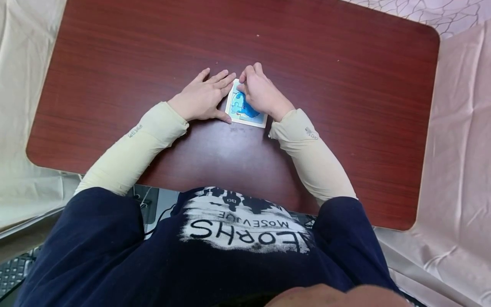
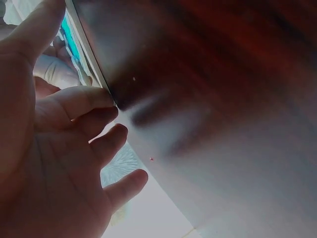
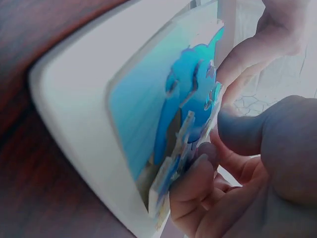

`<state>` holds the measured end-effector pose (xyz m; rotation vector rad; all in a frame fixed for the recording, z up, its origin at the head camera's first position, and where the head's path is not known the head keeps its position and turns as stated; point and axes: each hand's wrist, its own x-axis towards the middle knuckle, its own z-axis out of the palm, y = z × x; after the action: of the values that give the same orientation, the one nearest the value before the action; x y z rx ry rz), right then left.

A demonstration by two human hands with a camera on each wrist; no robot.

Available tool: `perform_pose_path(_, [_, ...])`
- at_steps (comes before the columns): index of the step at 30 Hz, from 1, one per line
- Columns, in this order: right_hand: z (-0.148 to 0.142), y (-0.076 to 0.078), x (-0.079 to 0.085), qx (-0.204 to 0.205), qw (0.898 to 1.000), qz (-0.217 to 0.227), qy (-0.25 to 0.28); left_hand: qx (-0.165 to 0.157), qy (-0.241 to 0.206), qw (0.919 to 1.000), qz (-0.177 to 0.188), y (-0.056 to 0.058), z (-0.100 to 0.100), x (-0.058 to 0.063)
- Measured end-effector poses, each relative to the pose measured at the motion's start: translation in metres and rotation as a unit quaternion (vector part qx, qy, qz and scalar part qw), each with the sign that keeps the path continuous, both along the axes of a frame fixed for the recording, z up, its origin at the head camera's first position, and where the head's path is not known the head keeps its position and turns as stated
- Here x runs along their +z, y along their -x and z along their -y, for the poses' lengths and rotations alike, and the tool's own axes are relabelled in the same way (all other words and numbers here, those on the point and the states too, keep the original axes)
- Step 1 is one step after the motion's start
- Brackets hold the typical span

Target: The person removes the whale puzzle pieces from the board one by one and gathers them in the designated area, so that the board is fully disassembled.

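Observation:
A small jigsaw puzzle [image 1: 249, 115] with a pale frame [image 3: 64, 89] and a blue animal picture lies on the table between both hands. My left hand [image 1: 203, 98] is spread flat at its left side, fingers extended. In the left wrist view, fingers of the left hand [image 2: 74, 134] touch the frame's edge. My right hand [image 1: 264, 91] is over the upper right of the puzzle, fingers curled. In the right wrist view, the right hand [image 3: 233, 173] pinches a puzzle piece [image 3: 163, 183] that stands tilted up from the tray; fingers partly hide it.
The dark red-brown table [image 1: 345, 128] extends around the puzzle, with a few tiny specks on it. Pale cloth [image 1: 460, 128] hangs at the right side, and more cloth is at the left. The person's torso is at the near edge.

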<state>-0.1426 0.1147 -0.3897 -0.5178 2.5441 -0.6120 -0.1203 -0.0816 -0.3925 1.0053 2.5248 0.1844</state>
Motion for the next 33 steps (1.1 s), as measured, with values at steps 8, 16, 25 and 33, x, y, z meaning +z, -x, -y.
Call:
perform_pose_path(8, [0.0,-0.001,0.002,0.009,1.0,0.011,0.009,0.005,0.0,1.0,0.008,0.0,-0.001,0.0])
perform_pose_path(16, [0.003,-0.002,0.001,0.019,1.0,0.004,-0.02,0.005,0.001,1.0,0.003,-0.001,-0.001,0.0])
perform_pose_path(25, [0.007,0.006,0.003,0.032,0.996,0.021,-0.076,0.007,-0.003,1.0,0.002,-0.001,-0.001,0.001])
perform_pose_path(33, [0.011,0.008,0.006,0.045,0.993,0.042,-0.105,0.009,-0.007,0.9999,0.012,0.001,0.0,-0.002])
